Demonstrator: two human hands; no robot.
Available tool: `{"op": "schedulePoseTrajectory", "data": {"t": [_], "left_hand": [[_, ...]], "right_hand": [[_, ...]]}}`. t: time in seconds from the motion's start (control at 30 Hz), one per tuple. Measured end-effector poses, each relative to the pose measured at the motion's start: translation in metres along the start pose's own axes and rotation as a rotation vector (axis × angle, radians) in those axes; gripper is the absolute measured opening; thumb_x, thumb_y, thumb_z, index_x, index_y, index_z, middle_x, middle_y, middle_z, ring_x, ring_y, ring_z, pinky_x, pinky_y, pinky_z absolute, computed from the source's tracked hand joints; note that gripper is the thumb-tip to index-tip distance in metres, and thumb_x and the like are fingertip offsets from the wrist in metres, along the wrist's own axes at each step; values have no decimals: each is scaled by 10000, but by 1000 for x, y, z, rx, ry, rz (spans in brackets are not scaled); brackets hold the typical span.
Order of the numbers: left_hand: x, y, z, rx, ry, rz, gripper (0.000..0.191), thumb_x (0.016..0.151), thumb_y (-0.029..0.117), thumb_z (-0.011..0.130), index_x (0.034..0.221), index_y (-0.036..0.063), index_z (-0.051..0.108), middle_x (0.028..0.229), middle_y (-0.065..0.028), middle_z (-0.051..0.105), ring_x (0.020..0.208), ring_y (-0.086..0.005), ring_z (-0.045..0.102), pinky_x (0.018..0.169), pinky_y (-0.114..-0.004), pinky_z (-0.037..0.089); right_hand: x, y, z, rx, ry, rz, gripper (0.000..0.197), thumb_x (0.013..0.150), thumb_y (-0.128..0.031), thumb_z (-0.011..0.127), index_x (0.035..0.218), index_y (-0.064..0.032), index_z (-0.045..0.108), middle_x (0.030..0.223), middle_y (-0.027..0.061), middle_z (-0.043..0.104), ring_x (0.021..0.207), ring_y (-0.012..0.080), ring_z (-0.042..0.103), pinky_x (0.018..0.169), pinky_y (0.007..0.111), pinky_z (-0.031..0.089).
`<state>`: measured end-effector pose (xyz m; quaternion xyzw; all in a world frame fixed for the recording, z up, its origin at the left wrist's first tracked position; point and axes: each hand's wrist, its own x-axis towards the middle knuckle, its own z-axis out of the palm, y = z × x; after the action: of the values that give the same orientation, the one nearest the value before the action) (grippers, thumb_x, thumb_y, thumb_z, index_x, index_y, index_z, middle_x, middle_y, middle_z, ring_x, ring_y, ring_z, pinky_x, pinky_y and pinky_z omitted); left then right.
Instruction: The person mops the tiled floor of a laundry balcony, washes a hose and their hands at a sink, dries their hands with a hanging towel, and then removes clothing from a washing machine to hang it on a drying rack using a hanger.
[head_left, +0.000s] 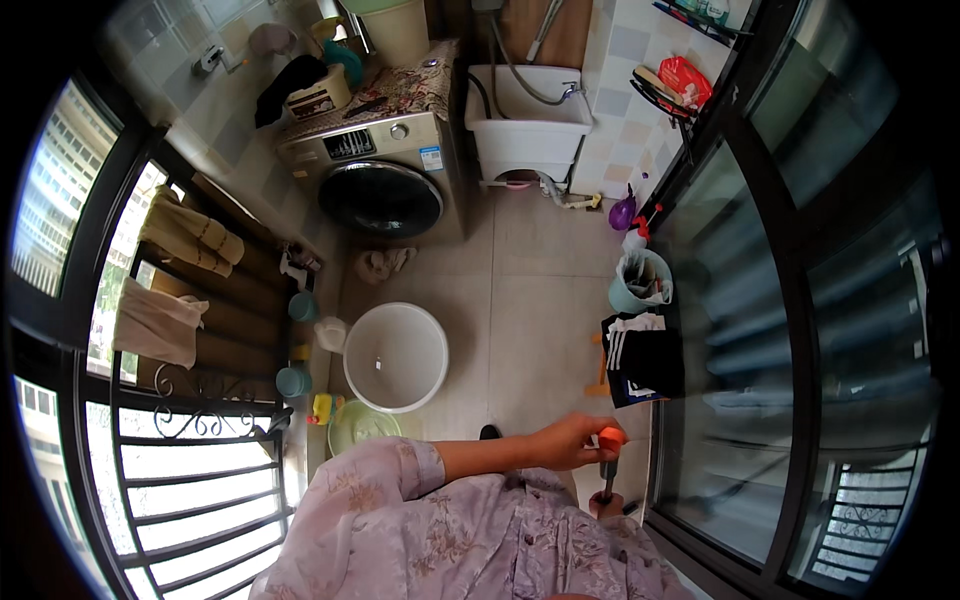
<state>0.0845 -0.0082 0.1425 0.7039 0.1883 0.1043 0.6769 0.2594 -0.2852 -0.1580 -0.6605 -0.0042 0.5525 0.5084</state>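
My left hand (574, 442) reaches across the front of my body to the right. Its fingers close around the orange end (611, 437) of a dark rod-like tool whose exact kind I cannot make out. Lower down, close to my clothing, my right hand (606, 505) grips the grey and black shaft (608, 469) of the same tool. The shaft stands roughly in line between both hands. Just ahead of them lies a pile of black and white clothes (643, 360), resting on a low support with orange legs (598, 390).
A white round basin (396, 397) stands on the floor, with a green basin (364, 429) nearer me. Ahead are a front-loading washing machine (454, 176) and a white laundry sink (525, 146). A lined bucket (634, 296) stands by the glass door (720, 337). Window bars (202, 480) run left.
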Motion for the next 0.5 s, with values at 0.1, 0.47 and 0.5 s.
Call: {"op": "schedulePoseTrajectory", "data": {"t": [0.1, 0.47, 0.5], "left_hand": [[8, 6, -23, 35, -13, -38, 256, 817, 181, 587, 1044, 74, 535, 895, -61, 607, 824, -152, 570, 739, -282, 444], [82, -7, -122, 19, 48, -150, 258, 808, 199, 599, 1010, 47, 548, 899, -58, 606, 841, -155, 579, 747, -278, 451], [91, -8, -130, 22, 44, -155, 258, 808, 199, 599, 1010, 47, 548, 899, -58, 606, 841, -155, 579, 747, -278, 451]], "right_hand": [[21, -11, 24, 817, 350, 382, 143, 685, -88, 446, 571, -93, 358, 515, 21, 350, 472, 162, 378, 548, 277, 411], [116, -53, 76, 845, 595, 567, 55, 662, -120, 408, 617, -104, 380, 555, 8, 344, 450, 159, 380, 460, 275, 394], [127, -52, 76, 850, 594, 573, 55, 662, -120, 408, 617, -104, 380, 555, 8, 344, 450, 159, 380, 460, 275, 394]]}}
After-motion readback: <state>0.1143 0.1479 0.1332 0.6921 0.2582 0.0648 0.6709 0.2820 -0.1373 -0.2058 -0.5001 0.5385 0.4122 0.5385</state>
